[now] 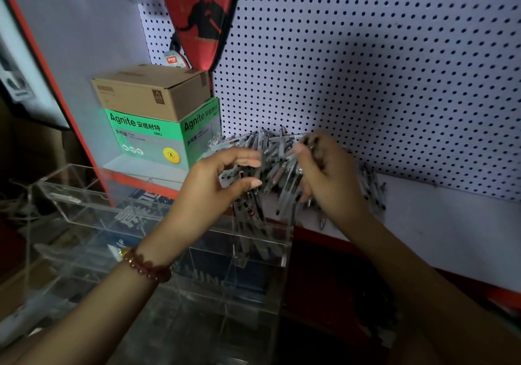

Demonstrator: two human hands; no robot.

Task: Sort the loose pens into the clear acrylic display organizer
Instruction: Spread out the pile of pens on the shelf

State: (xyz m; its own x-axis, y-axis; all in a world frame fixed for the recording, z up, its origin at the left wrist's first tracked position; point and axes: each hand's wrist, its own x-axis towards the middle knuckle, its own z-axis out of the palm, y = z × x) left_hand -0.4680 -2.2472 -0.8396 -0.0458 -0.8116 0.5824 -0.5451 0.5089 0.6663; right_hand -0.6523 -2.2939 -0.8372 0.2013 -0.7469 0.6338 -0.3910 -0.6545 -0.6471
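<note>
Hands in view: two, bare, close together at centre frame, not touching. State of left hand (225, 178): spread in a loose C, thumb and forefinger apart, gripping nothing visible. One bracelet (146, 268) of round reddish-brown beads on its wrist. State of right hand (329, 178): fingers curled round a small bundle of pens (290, 192), exact count not readable.

Heap of loose pens (270, 147): one, too dense and blurred to count. Slim grey and dark barrels, lying on the white shelf (451, 237) against the pegboard (366, 68), just behind both hands.

Count of clear acrylic organizer (93, 209): one, lower left to lower centre. Flat transparent walls, sharp edges, several compartments. In the right-hand compartment, a cluster of pens (248, 223), upright to slightly tilted, directly below the hands.

Boxes left of centre: two, stacked. Plain brown cardboard box (152, 91) on top of glossy green printed box (146, 139).

Pegboard surface: white, with regular round holes. One red and black racket cover (203, 17) hanging at top, left of centre.
</note>
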